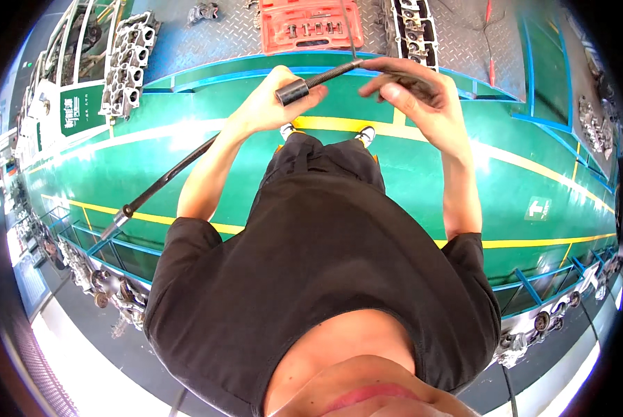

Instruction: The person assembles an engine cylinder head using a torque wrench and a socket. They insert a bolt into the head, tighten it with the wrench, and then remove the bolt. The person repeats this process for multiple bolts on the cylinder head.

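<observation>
My left hand (pixel 266 101) is closed around a black tool: a thick cylinder (pixel 292 92) with a threaded rod (pixel 334 71) running out of it, up to the right. My right hand (pixel 429 104) is loosely curled beside the rod's far end, thumb and fingers apart. Its outstretched finger meets or nearly meets that end. The curled fingers look dark, and whether anything small lies among them I cannot make out. A long black bar (pixel 172 170) slants behind my left forearm; the arm hides whether it joins the tool.
Ahead, a metal-plate bench (pixel 221 38) with a blue frame carries an open red tool case (pixel 310 28) holding small metal pieces. Cylinder heads stand left (pixel 127 66) and right (pixel 416 31) of it. Behind me, engine parts line blue racks (pixel 527 285). The floor (pixel 520 181) is green with yellow lines.
</observation>
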`<state>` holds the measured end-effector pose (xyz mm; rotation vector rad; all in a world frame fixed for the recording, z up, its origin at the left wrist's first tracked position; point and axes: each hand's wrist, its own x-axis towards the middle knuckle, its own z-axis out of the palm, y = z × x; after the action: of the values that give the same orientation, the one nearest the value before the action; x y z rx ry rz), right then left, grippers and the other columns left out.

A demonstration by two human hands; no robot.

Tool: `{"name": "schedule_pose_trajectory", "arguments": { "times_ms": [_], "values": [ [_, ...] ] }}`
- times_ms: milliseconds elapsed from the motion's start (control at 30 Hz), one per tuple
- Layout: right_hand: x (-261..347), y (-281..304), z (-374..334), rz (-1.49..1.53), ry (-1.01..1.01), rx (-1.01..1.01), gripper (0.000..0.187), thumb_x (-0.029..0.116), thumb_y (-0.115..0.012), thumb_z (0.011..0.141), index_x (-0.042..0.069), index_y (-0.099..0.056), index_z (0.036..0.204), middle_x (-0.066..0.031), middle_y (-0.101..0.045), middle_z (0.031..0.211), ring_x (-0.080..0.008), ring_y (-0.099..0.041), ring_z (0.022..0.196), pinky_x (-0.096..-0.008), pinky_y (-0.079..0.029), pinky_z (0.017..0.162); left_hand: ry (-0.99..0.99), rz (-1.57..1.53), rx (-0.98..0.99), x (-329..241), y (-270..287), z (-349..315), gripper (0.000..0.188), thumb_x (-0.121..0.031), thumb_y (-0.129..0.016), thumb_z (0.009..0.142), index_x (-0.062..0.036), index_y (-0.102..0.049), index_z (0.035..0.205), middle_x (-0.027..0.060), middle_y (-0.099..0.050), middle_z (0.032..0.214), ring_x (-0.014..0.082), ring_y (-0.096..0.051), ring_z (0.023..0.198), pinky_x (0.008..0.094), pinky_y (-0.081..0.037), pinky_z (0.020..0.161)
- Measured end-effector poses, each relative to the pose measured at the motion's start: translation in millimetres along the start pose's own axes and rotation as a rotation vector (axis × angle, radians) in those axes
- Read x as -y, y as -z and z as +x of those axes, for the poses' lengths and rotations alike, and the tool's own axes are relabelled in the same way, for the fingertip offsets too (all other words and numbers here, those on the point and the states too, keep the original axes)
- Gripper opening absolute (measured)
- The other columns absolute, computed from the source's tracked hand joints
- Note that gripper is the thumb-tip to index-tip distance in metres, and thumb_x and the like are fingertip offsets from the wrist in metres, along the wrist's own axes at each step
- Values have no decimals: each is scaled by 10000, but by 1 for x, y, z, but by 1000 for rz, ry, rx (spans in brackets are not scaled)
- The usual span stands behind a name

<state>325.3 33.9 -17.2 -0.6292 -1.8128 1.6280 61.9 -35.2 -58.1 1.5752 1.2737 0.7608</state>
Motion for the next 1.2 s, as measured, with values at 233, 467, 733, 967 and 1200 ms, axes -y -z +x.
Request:
{"name": "schedule_pose_trajectory", "arguments": {
  "times_ms": [233,467,733,967,1200],
  "values": [
    [9,-4,23,-795,599,86,323,291,-715,821,89,-711,1072,-76,-587,1136,-310,-531,1100,-440,-403,940,131,-264,64,-18,-3,-24,515,-257,-729,910,-49,-484,508,-51,-346,454,51,-304,437,311,-233,425],
    [-1,-51,38,-868,917,-2,298,324,-679,709,51,-560,713,-112,-515,746,-325,-552,704,-469,-480,730,265,-786,-14,-25,28,-45,149,-67,-720,869,-34,-647,744,-1,-452,513,63,-398,448,265,-239,413],
    [-37,-105,59,-672,675,-653,479,315,-266,1019,34,-331,636,-143,-347,617,-333,-382,570,-456,-304,577,-296,-461,-467,-27,26,-38,286,-253,-738,886,-45,-558,964,-47,-509,726,49,-464,597,267,-394,479],
    [-61,-110,69,-378,293,-607,730,620,6,1012,73,-250,601,-50,-283,592,-200,-296,548,-353,-237,528,-224,-334,-448,-20,26,-45,511,-458,-449,1050,42,-520,1130,105,-474,647,189,-463,578,347,-400,544],
    [-96,-112,88,-13,448,-899,779,789,-36,928,115,-215,583,-13,-249,606,-150,-260,581,-315,-174,539,-285,5,-288,-38,47,-41,516,-452,-519,1012,62,-522,1061,234,-521,634,438,-540,594,455,-434,545]
  ]
}}
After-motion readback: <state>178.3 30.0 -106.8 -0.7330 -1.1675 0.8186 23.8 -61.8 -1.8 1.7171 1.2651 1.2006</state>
